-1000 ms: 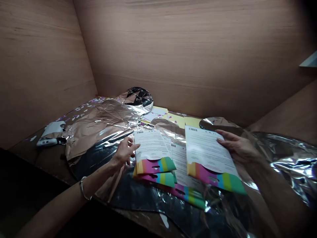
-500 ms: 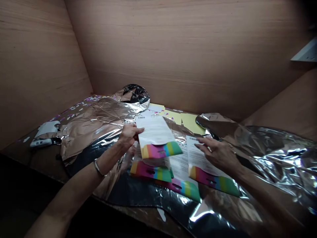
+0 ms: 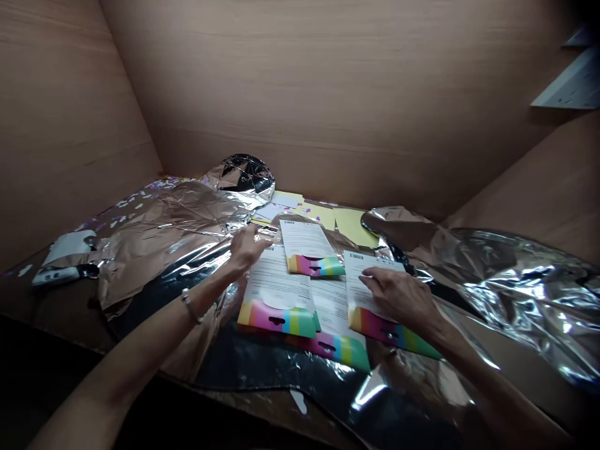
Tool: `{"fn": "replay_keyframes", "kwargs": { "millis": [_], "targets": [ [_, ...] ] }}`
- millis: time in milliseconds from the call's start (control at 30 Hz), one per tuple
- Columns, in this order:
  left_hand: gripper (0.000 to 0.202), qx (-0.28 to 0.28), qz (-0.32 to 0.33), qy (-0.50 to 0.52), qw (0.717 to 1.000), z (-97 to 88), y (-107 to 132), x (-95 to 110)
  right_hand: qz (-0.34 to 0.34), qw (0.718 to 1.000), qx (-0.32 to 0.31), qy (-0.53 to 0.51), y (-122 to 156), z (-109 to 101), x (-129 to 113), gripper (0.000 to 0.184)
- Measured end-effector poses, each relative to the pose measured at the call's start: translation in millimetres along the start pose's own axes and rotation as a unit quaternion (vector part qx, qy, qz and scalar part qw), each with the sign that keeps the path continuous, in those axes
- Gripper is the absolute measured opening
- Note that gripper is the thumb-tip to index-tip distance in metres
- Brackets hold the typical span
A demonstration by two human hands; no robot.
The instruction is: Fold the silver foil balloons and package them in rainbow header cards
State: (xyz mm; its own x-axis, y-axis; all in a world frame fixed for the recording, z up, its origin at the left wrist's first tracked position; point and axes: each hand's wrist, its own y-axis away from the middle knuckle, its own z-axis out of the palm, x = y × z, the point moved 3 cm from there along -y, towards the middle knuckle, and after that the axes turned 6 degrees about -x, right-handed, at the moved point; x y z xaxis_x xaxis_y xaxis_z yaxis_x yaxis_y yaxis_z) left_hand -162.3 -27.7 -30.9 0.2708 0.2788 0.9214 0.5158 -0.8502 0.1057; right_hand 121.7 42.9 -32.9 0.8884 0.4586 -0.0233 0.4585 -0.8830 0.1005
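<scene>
Several paper-backed packets with printed white backs and rainbow-striped bottom flaps lie on crumpled foil. My left hand (image 3: 248,245) is open and holds nothing; its fingers rest on the foil just left of the farthest packet (image 3: 307,240). My right hand (image 3: 398,295) lies flat on the rightmost packet (image 3: 370,275), fingers spread over its white back. Between my hands are a nearer packet (image 3: 274,281) and another partly covered one (image 3: 334,306), whose lower edge shows.
Rose-gold and silver foil balloons (image 3: 164,237) spread across the wooden surface, with a round one (image 3: 246,178) at the back. Yellow paper sheets (image 3: 351,226) lie behind the packets. A white object (image 3: 63,256) sits at the left, and wooden panels rise behind.
The packet my left hand held now lies flat at the far end of the group, and that hand has let go and moved left. The view has shifted slightly.
</scene>
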Motion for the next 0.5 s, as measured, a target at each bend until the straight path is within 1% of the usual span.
{"fn": "replay_keyframes", "kwargs": {
  "millis": [67, 133, 200, 267, 333, 367, 433, 500],
  "targets": [
    [0.027, -0.035, -0.038, -0.046, 0.998, -11.9, 18, -11, -0.063, 0.996, -0.004, -0.070, 5, 3, -4, 0.025],
    [0.024, -0.085, -0.098, -0.051, 0.990, -13.9, 35, -20, -0.136, 0.983, -0.007, -0.124, 10, 5, -16, 0.026],
    [0.022, -0.116, -0.148, -0.003, 0.982, -9.0, 46, -28, -0.184, 0.975, 0.007, -0.122, 14, 8, -31, 0.027],
    [0.024, -0.123, -0.178, 0.067, 0.974, -1.1, 51, -32, -0.216, 0.971, 0.050, -0.090, 13, 11, -46, 0.029],
    [0.028, -0.127, -0.188, 0.129, 0.965, 6.5, 50, -34, -0.240, 0.963, 0.104, -0.057, 8, 16, -56, 0.035],
    [0.030, -0.128, -0.185, 0.152, 0.962, 8.9, 49, -34, -0.249, 0.960, 0.117, -0.043, 4, 20, -59, 0.038],
    [0.034, -0.129, -0.176, 0.180, 0.959, 8.7, 47, -33, -0.256, 0.960, 0.109, -0.021, -7, 31, -61, 0.040],
    [0.036, -0.121, -0.166, 0.201, 0.958, -0.3, 47, -31, -0.254, 0.964, 0.083, -0.009, -19, 43, -59, 0.040]
  ]
}}
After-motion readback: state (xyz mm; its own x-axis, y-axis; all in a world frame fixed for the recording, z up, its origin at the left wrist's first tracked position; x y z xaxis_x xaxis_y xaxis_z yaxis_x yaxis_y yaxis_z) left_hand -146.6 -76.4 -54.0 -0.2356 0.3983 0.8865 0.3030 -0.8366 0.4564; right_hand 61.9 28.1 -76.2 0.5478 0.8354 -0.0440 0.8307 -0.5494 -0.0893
